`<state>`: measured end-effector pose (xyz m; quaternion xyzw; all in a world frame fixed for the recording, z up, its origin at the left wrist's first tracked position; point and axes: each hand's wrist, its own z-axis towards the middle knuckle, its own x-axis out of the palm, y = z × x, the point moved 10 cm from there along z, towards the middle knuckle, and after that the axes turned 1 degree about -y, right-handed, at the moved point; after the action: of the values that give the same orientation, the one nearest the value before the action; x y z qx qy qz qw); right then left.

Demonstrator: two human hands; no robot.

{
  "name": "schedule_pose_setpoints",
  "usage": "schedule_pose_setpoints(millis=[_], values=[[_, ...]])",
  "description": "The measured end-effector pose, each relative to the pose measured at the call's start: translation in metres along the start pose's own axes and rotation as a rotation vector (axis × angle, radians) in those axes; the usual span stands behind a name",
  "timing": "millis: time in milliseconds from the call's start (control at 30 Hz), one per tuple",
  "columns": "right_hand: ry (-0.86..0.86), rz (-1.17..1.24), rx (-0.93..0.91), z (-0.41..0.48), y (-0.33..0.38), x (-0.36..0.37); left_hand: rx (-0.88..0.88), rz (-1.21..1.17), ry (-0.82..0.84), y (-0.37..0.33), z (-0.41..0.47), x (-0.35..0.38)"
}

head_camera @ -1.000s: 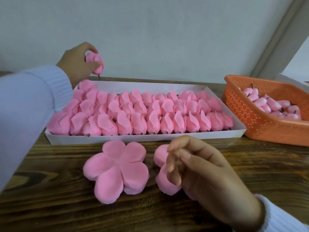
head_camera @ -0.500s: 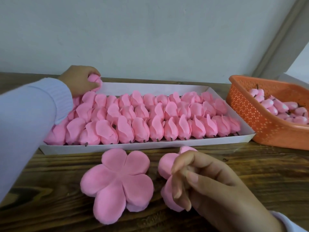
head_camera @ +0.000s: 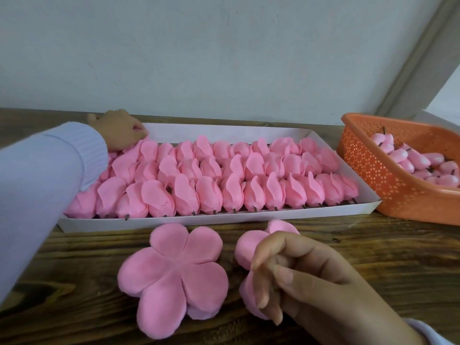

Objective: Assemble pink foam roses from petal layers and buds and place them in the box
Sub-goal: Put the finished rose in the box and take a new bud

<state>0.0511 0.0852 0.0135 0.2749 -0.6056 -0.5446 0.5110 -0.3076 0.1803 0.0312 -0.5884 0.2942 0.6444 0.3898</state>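
A person's left hand (head_camera: 119, 130) reaches into the far-left corner of a shallow white cardboard box (head_camera: 174, 221) packed with rows of pink foam roses (head_camera: 224, 180). Its fingers (head_camera: 139, 129) curl down, and whether they grip a rose cannot be told. On the near wooden worktop (head_camera: 373, 257), the right hand (head_camera: 311, 282) curls over a pink foam petal layer (head_camera: 245, 250), grip unclear, beside a flat five-petal layer (head_camera: 174, 272). An orange perforated basket (head_camera: 373, 175) of pink buds (head_camera: 418, 160) stands at right.

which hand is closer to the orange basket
Right. The right hand pinches a petal layer in front and left of the orange basket; the left hand is at the box's far-left corner.
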Motion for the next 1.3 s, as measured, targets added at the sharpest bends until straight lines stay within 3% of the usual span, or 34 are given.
schedule_pose_setpoints(millis=[100,200,567,700,800,1300], values=[[0.0,-0.035,0.007,0.0,-0.001,-0.001,0.011,0.104,-0.112,-0.004,0.0,-0.011],[0.001,-0.042,0.013,0.001,-0.001,-0.001,0.033,0.044,-0.224,-0.004,-0.003,-0.027],[0.006,-0.057,0.025,0.0,-0.002,-0.001,0.244,-0.187,-0.241,-0.018,-0.018,-0.048],[0.007,-0.054,0.024,0.0,-0.002,-0.001,0.28,-0.24,-0.098,-0.029,-0.018,-0.037],[0.007,-0.048,0.019,-0.001,-0.002,-0.001,0.257,-0.083,0.017,-0.031,-0.017,-0.021],[0.013,-0.074,0.001,-0.001,-0.002,-0.001,0.027,0.159,0.137,-0.021,-0.012,-0.006]])
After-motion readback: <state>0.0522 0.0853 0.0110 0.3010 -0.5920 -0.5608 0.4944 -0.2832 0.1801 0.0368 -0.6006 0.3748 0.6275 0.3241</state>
